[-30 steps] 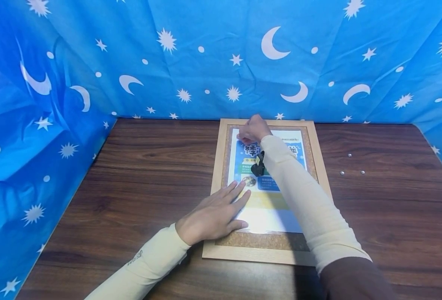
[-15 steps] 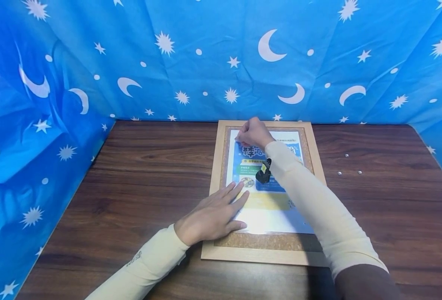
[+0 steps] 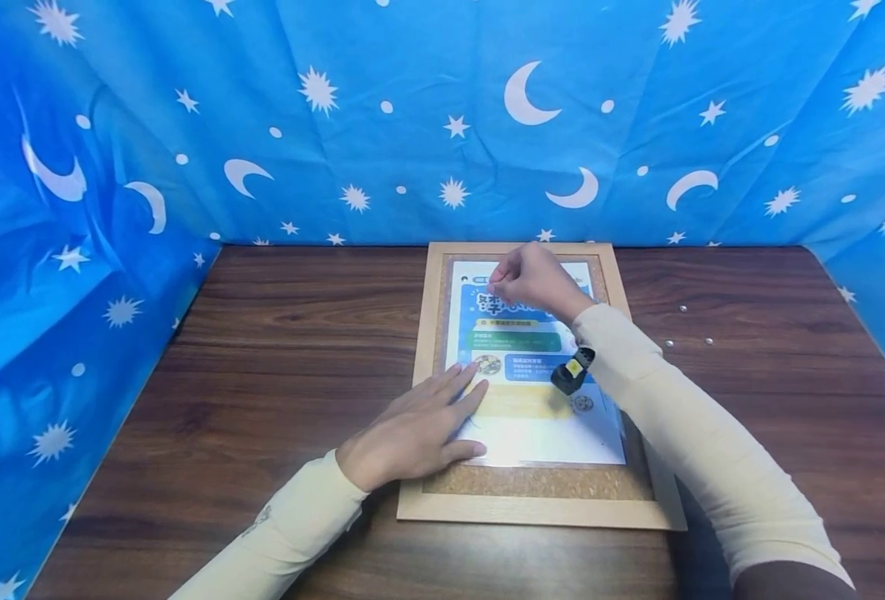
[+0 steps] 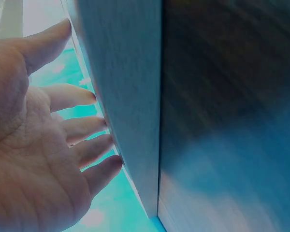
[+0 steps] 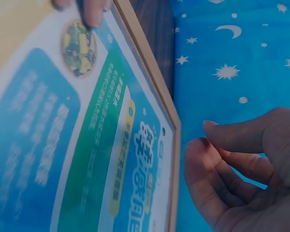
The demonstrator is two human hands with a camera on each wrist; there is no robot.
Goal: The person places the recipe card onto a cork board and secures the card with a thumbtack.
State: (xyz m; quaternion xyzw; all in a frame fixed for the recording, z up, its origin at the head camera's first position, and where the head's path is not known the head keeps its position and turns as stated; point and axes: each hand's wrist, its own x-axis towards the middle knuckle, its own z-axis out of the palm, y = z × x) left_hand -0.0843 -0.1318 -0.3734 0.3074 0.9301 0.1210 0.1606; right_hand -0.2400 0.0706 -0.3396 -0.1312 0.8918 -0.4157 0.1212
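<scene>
A printed poster [image 3: 555, 442] with blue, green and yellow blocks lies on a wood-framed corkboard [image 3: 540, 508]. My left hand [image 3: 420, 429] rests on the poster's lower left side with its fingers straight and spread. Over the poster's top part, my right hand [image 3: 538, 277] hovers with loosely bent fingers. In the right wrist view the thumb and index finger of that right hand [image 5: 237, 169] come close together, and nothing shows between them. At the poster's upper left corner sits a small dark round spot [image 3: 465, 278]; whether it is a thumbtack or print I cannot tell.
Several small silvery thumbtack-like pieces [image 3: 683, 308] lie on the dark wooden table [image 3: 300, 333] to the right of the board. A blue cloth [image 3: 412, 150] with moons and stars hangs behind and at the sides. A small black device [image 3: 568, 377] is worn at the right wrist.
My right hand has moved rightward from the poster's upper left corner, uncovering the dark spot and more print. My left hand stays on the poster. The whole head view has shifted slightly.
</scene>
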